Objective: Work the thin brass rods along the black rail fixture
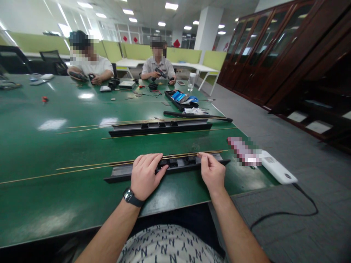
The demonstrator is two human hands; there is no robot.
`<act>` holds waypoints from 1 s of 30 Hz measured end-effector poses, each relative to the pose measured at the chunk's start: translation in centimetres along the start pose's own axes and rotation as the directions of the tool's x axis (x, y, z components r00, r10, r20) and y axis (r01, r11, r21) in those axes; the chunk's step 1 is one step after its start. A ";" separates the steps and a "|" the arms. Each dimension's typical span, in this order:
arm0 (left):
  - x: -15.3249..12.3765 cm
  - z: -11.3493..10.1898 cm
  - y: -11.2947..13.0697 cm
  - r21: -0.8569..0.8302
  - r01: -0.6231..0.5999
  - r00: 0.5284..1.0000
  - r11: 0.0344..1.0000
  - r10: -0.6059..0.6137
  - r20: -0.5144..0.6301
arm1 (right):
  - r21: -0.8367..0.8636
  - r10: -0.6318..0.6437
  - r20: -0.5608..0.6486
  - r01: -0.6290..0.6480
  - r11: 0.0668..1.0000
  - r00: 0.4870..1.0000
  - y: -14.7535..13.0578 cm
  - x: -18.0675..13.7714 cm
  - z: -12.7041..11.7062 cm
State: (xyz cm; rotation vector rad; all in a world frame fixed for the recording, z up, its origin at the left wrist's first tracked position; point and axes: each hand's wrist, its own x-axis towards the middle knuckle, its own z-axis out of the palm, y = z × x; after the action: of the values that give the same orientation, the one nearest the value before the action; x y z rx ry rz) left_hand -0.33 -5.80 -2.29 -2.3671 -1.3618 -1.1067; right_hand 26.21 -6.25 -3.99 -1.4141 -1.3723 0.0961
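Left hand [145, 175] lies over the near black rail [186, 168], fingers across the top and thumb by its near edge; how firmly it grips, I cannot tell. Right hand [213, 171] pinches thin brass-coloured rods [181, 156] between thumb and fingertips toward the rail's right end. These run lengthwise above the rail, past its left end. It rests on the green worktop [82, 204], nearer than a second black rail [161, 129].
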 end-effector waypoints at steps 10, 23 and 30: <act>0.1 -0.1 0.0 -0.011 0.006 1.000 1.000 -0.006 0.003 | -0.027 0.089 -0.078 -0.092 0.995 0.993 -0.2 0.3 -0.2; 0.1 0.0 0.0 0.002 -0.005 1.000 1.000 0.005 -0.002 | 0.003 0.072 -0.053 -0.072 0.997 0.996 -0.5 0.1 0.0; 0.1 -0.1 0.1 -0.009 0.001 1.000 1.000 -0.001 0.002 | -0.007 0.031 -0.010 -0.031 0.999 0.999 -0.2 0.0 -0.1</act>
State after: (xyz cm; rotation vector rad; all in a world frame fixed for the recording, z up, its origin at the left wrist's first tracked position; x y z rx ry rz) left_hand -0.31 -5.86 -2.12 -2.3742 -1.3613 -1.1136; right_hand 26.17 -6.38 -3.74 -1.4407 -1.3444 0.1046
